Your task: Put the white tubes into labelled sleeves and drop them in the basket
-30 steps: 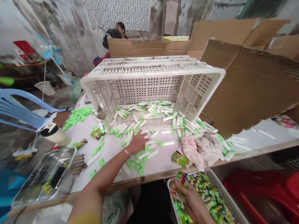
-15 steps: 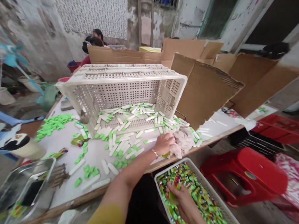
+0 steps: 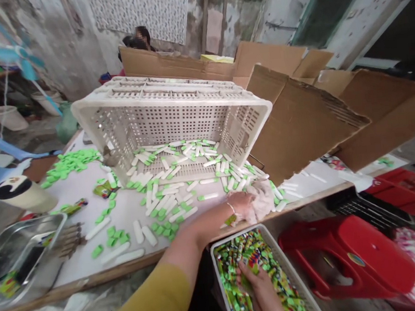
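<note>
My left hand [image 3: 243, 205] grips a crumpled pink cloth [image 3: 263, 201] at the table's front edge, with a small green-and-yellow packet [image 3: 230, 220] just beside my wrist. White tubes [image 3: 137, 232] and loose green caps [image 3: 113, 236] lie scattered to its left. Down in a white plastic basket [image 3: 236, 237], my right hand [image 3: 258, 286] sits among many colourful wrapped packets [image 3: 271, 261], and its fingers close around some of them. A white perforated crate [image 3: 171, 115] lies on its side on the table, with more tubes spilling from its mouth.
A green cap pile [image 3: 70, 162] and a steel tray [image 3: 20, 254] are at the table's left. Cardboard sheets [image 3: 299, 123] rise behind on the right. A red stool [image 3: 347, 254] stands right of the basket. A person [image 3: 139, 40] sits beyond the table.
My left hand has moved right from the tubes onto the pink cloth and taken hold of it. My view has swung right. My right hand stays in the basket.
</note>
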Demonstrator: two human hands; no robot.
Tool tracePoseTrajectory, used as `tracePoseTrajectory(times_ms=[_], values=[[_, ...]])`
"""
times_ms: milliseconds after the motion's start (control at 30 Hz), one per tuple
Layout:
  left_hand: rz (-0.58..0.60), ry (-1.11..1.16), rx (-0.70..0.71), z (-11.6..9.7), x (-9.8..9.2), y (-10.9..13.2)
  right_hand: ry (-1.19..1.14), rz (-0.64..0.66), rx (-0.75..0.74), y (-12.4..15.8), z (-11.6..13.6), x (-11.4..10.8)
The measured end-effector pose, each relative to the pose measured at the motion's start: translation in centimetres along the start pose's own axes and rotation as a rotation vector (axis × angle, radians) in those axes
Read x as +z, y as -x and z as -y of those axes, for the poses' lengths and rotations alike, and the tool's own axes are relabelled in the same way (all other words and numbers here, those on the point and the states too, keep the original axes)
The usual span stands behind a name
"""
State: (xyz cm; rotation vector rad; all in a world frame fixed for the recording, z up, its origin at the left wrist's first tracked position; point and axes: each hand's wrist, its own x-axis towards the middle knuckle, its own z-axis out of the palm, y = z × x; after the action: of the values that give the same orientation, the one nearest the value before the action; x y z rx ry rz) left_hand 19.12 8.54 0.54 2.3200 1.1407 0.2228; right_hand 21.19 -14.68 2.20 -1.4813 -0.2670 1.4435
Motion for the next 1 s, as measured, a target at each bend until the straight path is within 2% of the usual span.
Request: tracePoseTrajectory(times_ms=[100, 200, 300, 400, 533, 633, 700, 800, 867, 1000], values=[[-0.058, -0.11, -0.035, 1.7, -2.1, 1.1, 0.012, 0.024, 0.001, -0.3, 0.6, 0.9], [-0.098, -0.226, -0.151, 4.4, -3.7, 3.0, 0.014, 0.012, -0.013, -0.5, 1.5, 1.6], [-0.054, -0.31, -0.212, 6.3, -4.2, 5.1, -0.01, 0.012, -0.081, -0.8, 2.5, 2.2], [-0.018, -0.361, -0.221, 6.6, -4.3, 6.4, -0.001, 0.025, -0.191, -1.0, 3.3, 2.6], [-0.049, -0.403, -0.229, 5.2, -5.5, 8.0, 0.051, 0.031, -0.296, -0.9, 4.1, 2.4], [-0.12, -0.404, -0.23, 3.7, -6.8, 10.2, 0.095, 0.041, -0.356, -0.4, 4.4, 2.2], [-0.216, -0.281, -0.217, 2.6, -7.4, 12.3, 0.093, 0.066, -0.378, 0.1, 4.6, 2.2], [-0.342, 0.095, -0.177, 0.7, -7.8, 15.9, 0.071, 0.129, -0.356, 0.8, 4.7, 2.4], [-0.336, 0.305, -0.118, -0.7, -7.8, 18.1, 0.08, 0.168, -0.324, 1.2, 4.6, 2.5], [-0.169, 0.469, 0.04, -3.3, -7.4, 21.2, 0.113, 0.226, -0.283, 1.7, 4.4, 2.8]])
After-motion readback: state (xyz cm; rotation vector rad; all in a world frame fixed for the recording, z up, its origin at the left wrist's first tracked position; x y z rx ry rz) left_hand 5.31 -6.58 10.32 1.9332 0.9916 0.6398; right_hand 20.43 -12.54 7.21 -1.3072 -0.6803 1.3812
